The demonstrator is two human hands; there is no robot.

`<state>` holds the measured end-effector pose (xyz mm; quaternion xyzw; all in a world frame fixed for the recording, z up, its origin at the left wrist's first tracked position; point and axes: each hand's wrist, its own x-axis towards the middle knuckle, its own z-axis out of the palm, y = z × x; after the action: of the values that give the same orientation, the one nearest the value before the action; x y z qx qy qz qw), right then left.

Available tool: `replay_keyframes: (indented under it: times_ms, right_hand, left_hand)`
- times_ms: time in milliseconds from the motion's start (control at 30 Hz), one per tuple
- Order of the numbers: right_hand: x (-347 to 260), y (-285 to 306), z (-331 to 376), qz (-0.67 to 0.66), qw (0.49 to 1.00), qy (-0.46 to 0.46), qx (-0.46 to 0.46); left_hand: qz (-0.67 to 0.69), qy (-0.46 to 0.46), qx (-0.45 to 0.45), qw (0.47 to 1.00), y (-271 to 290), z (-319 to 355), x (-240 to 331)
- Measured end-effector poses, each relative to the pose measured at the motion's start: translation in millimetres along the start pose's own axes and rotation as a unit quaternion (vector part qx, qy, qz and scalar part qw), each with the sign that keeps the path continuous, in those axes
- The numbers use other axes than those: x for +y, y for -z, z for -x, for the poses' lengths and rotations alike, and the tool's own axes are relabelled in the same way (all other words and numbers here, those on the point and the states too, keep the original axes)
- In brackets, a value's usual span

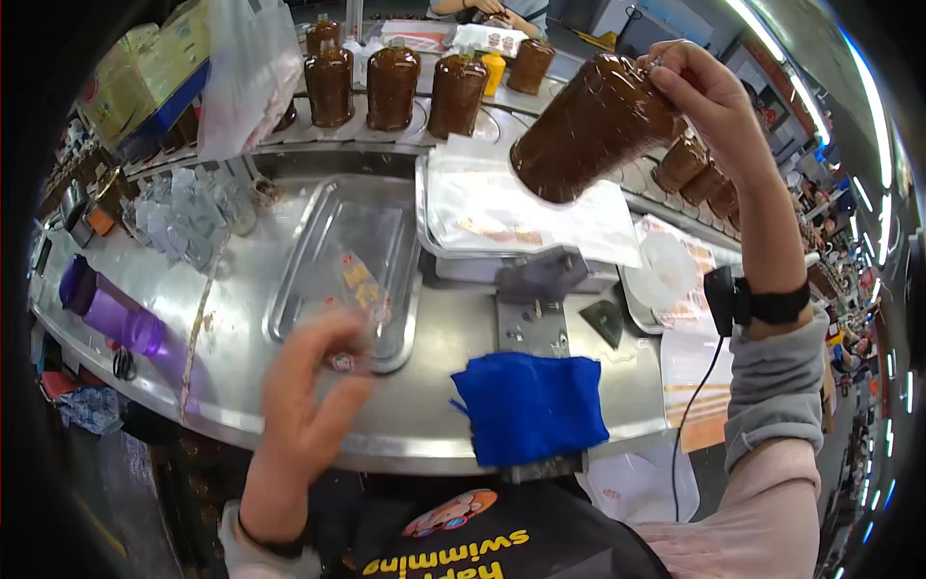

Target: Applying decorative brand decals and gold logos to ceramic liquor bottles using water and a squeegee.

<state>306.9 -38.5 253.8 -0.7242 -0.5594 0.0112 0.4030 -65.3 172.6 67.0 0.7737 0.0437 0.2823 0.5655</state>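
Observation:
My right hand, raised at the upper right, grips the narrow neck of a glossy brown bottle. The bottle is tilted, its wide base toward the lower left, and small light flecks show on its side. My left hand is blurred over the near end of a shallow metal tray. Its thumb and forefinger look apart, with a small round printed decal visible between them. Beyond the fingertips, a clear printed decal with yellow figures lies in the tray.
Several brown bottles stand along the conveyor behind. White sheets fill another tray. A folded blue cloth covers a metal stand at the near edge. A purple water bottle lies left. Another person's hands show far back.

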Motion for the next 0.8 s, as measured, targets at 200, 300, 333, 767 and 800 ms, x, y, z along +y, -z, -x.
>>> replay_keyframes:
  times_ms: [200,300,333,767,800]
  right_hand:
    - [-14,-82,104,-0.293,0.953,-0.066,-0.052]
    - [-2,-131,143,-0.348,0.905,-0.239,0.053]
    - [10,-141,153,-0.354,0.898,-0.244,0.095]
    - [50,-55,238,-0.037,0.976,-0.191,0.092]
    - [69,-36,250,-0.009,0.977,-0.192,0.093]
  left_hand:
    - [0.342,0.036,-0.213,0.914,-116,-76,15]
    - [0.441,0.151,-0.205,0.861,-144,-58,0]
    - [0.475,0.236,-0.203,0.823,-150,-56,0]
    - [0.307,0.246,-0.072,0.916,-188,-62,4]
    - [0.280,0.234,-0.062,0.929,-187,-59,3]
